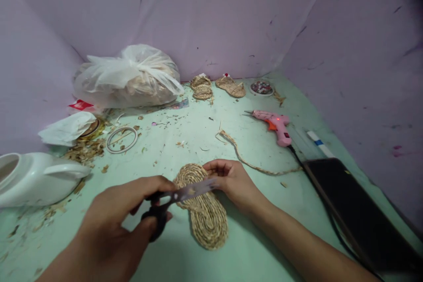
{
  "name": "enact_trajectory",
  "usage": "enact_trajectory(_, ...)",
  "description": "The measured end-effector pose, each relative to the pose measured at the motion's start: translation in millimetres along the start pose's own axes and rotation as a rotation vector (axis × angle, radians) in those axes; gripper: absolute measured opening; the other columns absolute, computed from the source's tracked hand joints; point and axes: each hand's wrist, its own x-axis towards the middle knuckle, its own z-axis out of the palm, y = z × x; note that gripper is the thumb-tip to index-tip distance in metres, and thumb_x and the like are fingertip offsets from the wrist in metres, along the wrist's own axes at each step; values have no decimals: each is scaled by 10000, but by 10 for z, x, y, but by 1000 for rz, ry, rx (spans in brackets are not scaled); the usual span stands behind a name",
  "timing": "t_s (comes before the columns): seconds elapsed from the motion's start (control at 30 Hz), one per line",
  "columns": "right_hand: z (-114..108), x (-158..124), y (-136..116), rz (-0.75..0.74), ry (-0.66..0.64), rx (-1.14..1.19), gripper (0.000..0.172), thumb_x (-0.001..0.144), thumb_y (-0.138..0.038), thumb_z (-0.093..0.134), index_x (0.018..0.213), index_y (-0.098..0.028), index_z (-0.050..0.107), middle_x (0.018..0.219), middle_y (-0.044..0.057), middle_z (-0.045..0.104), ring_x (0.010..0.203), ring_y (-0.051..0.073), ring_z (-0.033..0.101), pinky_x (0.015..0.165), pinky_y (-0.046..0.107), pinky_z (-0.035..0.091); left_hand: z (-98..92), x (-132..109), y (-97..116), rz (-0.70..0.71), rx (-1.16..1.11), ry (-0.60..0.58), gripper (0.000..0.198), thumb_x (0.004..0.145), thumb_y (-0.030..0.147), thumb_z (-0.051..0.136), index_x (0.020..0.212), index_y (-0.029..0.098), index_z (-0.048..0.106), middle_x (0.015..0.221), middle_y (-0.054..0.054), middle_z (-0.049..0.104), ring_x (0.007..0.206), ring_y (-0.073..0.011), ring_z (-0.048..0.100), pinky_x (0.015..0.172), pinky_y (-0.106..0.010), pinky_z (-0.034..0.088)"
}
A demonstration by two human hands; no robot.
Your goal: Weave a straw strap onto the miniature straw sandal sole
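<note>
My left hand (112, 216) is closed around the dark handles of a pair of scissors (190, 192). The blades look blurred and lie across a braided straw sandal sole (209, 224), pointing to the right. Coiled rows of braid make up the sole, which lies flat on the table. At its upper right edge, my right hand (236, 183) pinches it with thumb and fingers, close to the scissor tips. The right fingertips are partly hidden, and so is the part of the sole beneath the blades.
Beyond my right hand lie a loose straw braid (246, 161) and a pink glue gun (276, 123). A black phone-like slab (357, 211) is at right. Farther back are small straw sandals (230, 85), a bead dish (261, 88) and a stuffed plastic bag (132, 79). A white jug (36, 178) lies left.
</note>
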Motion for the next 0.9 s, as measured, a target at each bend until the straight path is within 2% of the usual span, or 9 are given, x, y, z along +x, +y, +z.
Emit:
enact_trajectory(0.07, 5, -5, 4, -7, 9, -12, 194, 458, -49, 611, 633, -132, 612, 499, -31, 572, 443, 74, 479, 464, 231, 389, 101, 30, 70, 41, -26, -51, 334, 652, 82, 544, 925, 275, 536, 725, 82, 660, 530, -70, 553, 497, -150, 415)
enact_trajectory(0.2, 20, -21, 17, -30, -7, -41, 182, 483, -78, 634, 656, -131, 612, 546, -17, 596, 475, 78, 493, 487, 232, 392, 310, 182, 211, -98, -101, 48, 296, 646, 71, 509, 888, 239, 535, 646, 74, 641, 508, -78, 549, 504, -162, 419)
enact_trajectory(0.3, 24, -30, 13, -27, -21, -44, 190, 479, -87, 640, 663, -125, 613, 554, -15, 596, 497, 83, 505, 520, 240, 404, 380, 292, 212, -195, -189, -59, 308, 656, 95, 480, 924, 232, 548, 712, 44, 663, 616, -114, 601, 569, -194, 443)
enact_trajectory(0.4, 21, -30, 7, -34, -39, -37, 178, 479, -92, 628, 654, -121, 607, 553, -18, 584, 494, 77, 492, 517, 236, 392, 410, 350, 170, -242, -257, -205, 317, 655, 108, 485, 933, 233, 574, 702, 32, 652, 632, -129, 593, 577, -210, 433)
enact_trajectory(0.6, 26, -43, -9, -54, -74, -40, 148, 493, -87, 599, 633, -131, 579, 544, -24, 558, 494, 78, 475, 497, 232, 367, 431, 415, 120, -286, -366, -307, 464, 640, 108, 508, 1095, 193, 538, 555, 62, 531, 510, -97, 474, 465, -178, 333)
enact_trajectory(0.77, 24, -58, -24, -85, -97, -69, 112, 543, -148, 646, 638, -132, 589, 579, -15, 555, 516, 84, 475, 527, 249, 371, 462, 465, 97, -235, -317, -322, 661, 653, 106, 500, 1293, 218, 377, 539, 79, 472, 509, -97, 435, 458, -177, 293)
enact_trajectory(0.9, 12, -42, 0, -80, -29, -92, 128, 570, -204, 670, 634, -132, 585, 549, -20, 539, 488, 82, 455, 499, 246, 343, 408, 452, 141, -221, -273, -288, 577, 683, 125, 492, 1250, 215, 434, 611, 53, 539, 564, -107, 490, 503, -186, 344)
